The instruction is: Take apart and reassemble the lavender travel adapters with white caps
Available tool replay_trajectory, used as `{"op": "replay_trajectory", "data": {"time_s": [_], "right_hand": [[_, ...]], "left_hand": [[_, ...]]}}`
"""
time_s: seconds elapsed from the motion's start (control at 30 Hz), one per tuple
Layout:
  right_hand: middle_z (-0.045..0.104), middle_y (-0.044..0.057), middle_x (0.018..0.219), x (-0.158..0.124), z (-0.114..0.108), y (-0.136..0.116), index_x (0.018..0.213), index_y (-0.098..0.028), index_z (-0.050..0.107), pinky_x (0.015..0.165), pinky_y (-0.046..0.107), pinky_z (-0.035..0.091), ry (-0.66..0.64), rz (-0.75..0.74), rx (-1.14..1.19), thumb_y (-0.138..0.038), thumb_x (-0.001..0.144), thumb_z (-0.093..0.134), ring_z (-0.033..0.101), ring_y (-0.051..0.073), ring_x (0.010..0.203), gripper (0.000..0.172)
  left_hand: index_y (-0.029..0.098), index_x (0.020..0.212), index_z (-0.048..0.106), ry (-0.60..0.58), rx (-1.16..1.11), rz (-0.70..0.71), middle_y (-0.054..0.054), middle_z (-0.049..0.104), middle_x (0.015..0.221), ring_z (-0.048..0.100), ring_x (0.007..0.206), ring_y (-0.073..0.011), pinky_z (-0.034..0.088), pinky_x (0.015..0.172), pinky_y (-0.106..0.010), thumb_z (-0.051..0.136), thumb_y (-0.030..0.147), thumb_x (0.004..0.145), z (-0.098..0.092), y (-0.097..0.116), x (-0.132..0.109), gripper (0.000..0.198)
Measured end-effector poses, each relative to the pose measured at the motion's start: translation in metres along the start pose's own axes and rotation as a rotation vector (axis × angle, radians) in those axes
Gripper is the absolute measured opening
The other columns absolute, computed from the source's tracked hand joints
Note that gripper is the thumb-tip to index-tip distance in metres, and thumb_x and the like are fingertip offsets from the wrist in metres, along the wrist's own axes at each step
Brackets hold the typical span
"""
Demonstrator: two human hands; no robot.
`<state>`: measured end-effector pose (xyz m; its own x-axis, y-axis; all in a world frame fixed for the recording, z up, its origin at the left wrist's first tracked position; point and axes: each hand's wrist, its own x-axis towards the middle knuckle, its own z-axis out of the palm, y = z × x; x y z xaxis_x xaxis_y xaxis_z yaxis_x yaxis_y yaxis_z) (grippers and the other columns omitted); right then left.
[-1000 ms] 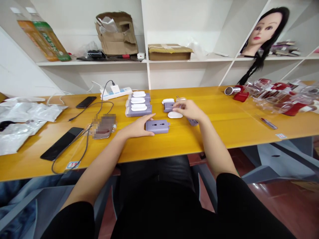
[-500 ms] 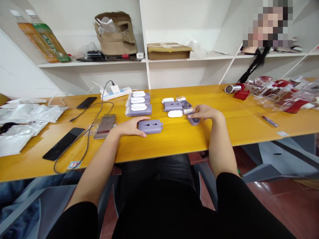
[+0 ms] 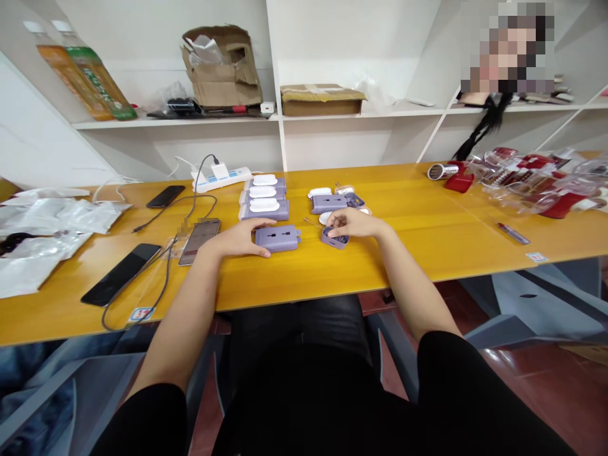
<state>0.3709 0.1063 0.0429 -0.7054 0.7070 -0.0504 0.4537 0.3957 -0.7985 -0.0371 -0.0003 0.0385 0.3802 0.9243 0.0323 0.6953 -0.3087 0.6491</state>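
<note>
My left hand (image 3: 240,239) curls its thumb and fingers round the left end of a flat purple casing (image 3: 278,239) with two dark plug shapes on its top. Small tabs stick out of the casing's right end. To its right, my right hand (image 3: 354,223) grips a small purple end piece (image 3: 335,240) with a hollow, dark inside. A thin wire end (image 3: 311,220) shows at its left. Behind my right hand lie another purple casing (image 3: 329,202), a white oval cap (image 3: 320,192) and a second purple end piece (image 3: 354,199). A further white cap is partly covered by my fingers.
Several purple casings with white oval caps (image 3: 265,205) stand in a row behind my left hand. Phones (image 3: 122,273) and a dark cable (image 3: 164,292) lie left, near a power strip (image 3: 222,179). Red and clear plastic parts (image 3: 532,180) fill the right. Shelves rise behind.
My right hand has brought the purple end piece left and nearer to me, closer to the casing. My left hand and its casing have shifted slightly left.
</note>
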Motion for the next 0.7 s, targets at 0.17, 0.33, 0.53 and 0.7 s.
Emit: {"op": "replay_trajectory", "data": {"time_s": [0.17, 0.33, 0.53, 0.7], "right_hand": [[0.079, 0.002, 0.083, 0.004, 0.019, -0.015, 0.105, -0.019, 0.082, 0.068, 0.03, 0.052, 0.005, -0.088, -0.073, -0.051, 0.087, 0.086, 0.068, 0.017, 0.072, 0.037], [0.085, 0.005, 0.088, 0.005, 0.031, -0.03, 0.103, -0.019, 0.087, 0.073, 0.032, 0.052, 0.058, -0.185, -0.365, -0.028, 0.092, 0.076, 0.073, 0.02, 0.075, 0.018], [0.089, 0.011, 0.13, 0.014, 0.048, -0.036, 0.126, -0.021, 0.089, 0.102, 0.038, 0.056, 0.167, -0.24, -0.538, -0.018, 0.104, 0.06, 0.08, 0.029, 0.114, 0.036], [0.088, 0.013, 0.114, 0.027, 0.067, -0.037, 0.104, -0.019, 0.09, 0.101, 0.04, 0.056, 0.208, -0.209, -0.45, -0.04, 0.109, 0.072, 0.078, 0.029, 0.108, 0.028]], "left_hand": [[0.034, 0.163, 0.069, 0.165, 0.113, 0.16, -0.012, 0.065, 0.173, 0.057, 0.164, -0.0427, 0.041, 0.141, -0.064, 0.099, 0.073, 0.079, 0.011, 0.023, -0.002, 0.098], [0.031, 0.149, 0.078, 0.084, 0.158, 0.231, -0.014, 0.072, 0.156, 0.066, 0.15, -0.0422, 0.047, 0.136, -0.064, 0.093, 0.064, 0.086, 0.023, 0.031, 0.008, 0.073], [0.033, 0.149, 0.077, 0.107, 0.193, 0.181, -0.012, 0.069, 0.155, 0.065, 0.148, -0.0408, 0.047, 0.135, -0.064, 0.086, 0.048, 0.087, 0.018, 0.018, 0.004, 0.065], [0.03, 0.14, 0.076, 0.179, 0.238, 0.18, -0.012, 0.069, 0.153, 0.064, 0.147, -0.0417, 0.047, 0.133, -0.063, 0.088, 0.061, 0.091, 0.027, 0.031, 0.007, 0.06]]}}
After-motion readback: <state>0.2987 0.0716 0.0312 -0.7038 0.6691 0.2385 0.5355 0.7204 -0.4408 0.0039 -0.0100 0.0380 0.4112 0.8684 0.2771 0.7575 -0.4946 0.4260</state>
